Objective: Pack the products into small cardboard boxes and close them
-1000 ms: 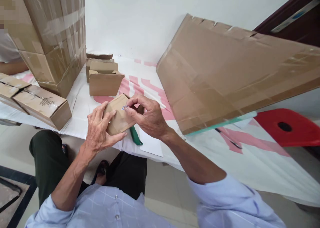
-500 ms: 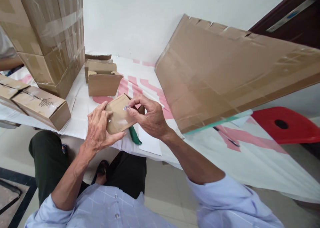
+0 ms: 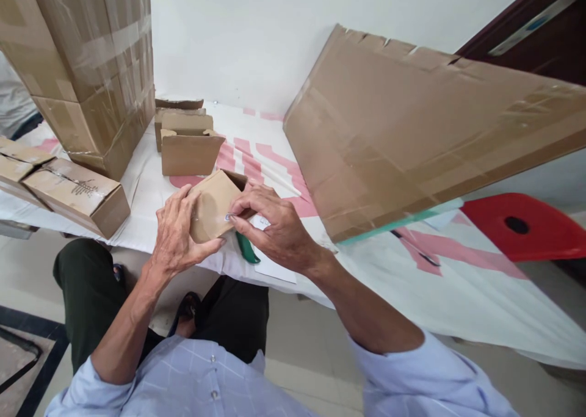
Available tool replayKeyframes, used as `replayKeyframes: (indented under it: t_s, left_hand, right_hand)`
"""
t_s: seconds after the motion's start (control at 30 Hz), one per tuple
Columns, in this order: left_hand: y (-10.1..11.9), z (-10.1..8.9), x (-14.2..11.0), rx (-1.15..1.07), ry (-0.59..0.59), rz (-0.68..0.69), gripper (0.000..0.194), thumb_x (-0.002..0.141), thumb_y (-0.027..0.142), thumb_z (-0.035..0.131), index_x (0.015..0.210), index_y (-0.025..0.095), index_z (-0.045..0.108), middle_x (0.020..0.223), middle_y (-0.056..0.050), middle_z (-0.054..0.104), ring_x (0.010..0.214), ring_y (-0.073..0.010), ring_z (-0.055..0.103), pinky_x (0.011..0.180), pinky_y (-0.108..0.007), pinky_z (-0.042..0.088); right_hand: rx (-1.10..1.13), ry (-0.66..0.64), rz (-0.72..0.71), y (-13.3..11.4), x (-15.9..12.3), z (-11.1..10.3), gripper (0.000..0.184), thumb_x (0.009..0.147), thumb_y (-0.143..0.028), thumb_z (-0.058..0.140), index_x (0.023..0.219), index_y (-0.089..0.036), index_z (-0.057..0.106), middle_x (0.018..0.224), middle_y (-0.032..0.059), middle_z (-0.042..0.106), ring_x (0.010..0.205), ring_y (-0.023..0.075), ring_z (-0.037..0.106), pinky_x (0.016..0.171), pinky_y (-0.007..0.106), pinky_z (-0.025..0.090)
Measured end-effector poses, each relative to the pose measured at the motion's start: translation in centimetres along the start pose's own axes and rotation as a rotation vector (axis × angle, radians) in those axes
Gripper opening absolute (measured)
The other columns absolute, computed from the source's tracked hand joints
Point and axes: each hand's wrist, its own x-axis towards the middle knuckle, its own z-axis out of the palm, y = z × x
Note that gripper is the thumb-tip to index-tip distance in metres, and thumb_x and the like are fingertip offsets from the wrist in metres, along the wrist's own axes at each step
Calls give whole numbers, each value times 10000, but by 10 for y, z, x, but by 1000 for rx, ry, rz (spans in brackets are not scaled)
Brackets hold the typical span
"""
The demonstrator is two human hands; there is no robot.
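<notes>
My left hand (image 3: 176, 234) grips the left side of a small brown cardboard box (image 3: 215, 200), thumb along its near edge and fingers over the far side. The box is tilted above the table's front edge, and a dark opening shows at its far right end. Thumb and forefinger of my right hand (image 3: 281, 231) pinch a small white piece with a dark-blue rim (image 3: 228, 217) at the box's right edge; it looks like a sticker, partly hidden by the fingertips. Below the box lie a curved green object (image 3: 247, 248) and a white sheet of paper (image 3: 277, 271).
Open small cartons (image 3: 190, 151) stand behind the box. Closed boxes (image 3: 77, 194) and a tall taped stack of cartons (image 3: 98, 75) are at left. A large cardboard panel (image 3: 412, 142) leans at right, near a red stool (image 3: 540, 228). Scissors (image 3: 416, 249) lie on the cloth.
My right hand has shifted down slightly, carrying the small piece from the box's upper face to its right edge. The box has turned a little in my left hand, showing more of its opening.
</notes>
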Motion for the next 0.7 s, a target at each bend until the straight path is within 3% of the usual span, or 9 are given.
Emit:
replayKeyframes:
  t_s: [0.2, 0.47, 0.7]
  left_hand:
    - [1, -1, -1, -2, -17, 19, 993, 772, 581, 855, 1588, 248, 398, 1641, -242, 459, 1536, -441, 427, 1154, -637, 402]
    - [-5, 0, -2, -18, -36, 41, 1074, 745, 817, 804, 1566, 236, 427, 1662, -269, 411, 1551, -467, 401, 1183, -688, 375]
    - [-3, 3, 0, -24, -19, 23, 922, 856, 772, 738, 1552, 246, 440, 1665, -244, 417, 1561, -431, 395, 1217, -661, 358]
  right_hand:
    - [7, -31, -26, 0, -3, 1, 147, 960, -188, 633, 843, -261, 583, 819, -10, 710, 800, 201, 654, 1058, 517, 501]
    - [19, -142, -14, -3, 5, -7, 160, 946, -166, 633, 822, -247, 572, 823, 10, 683, 797, 199, 617, 915, 443, 514]
    - [9, -309, -10, -4, 17, -17, 155, 954, -150, 596, 827, -233, 561, 861, 39, 652, 850, 207, 597, 812, 381, 491]
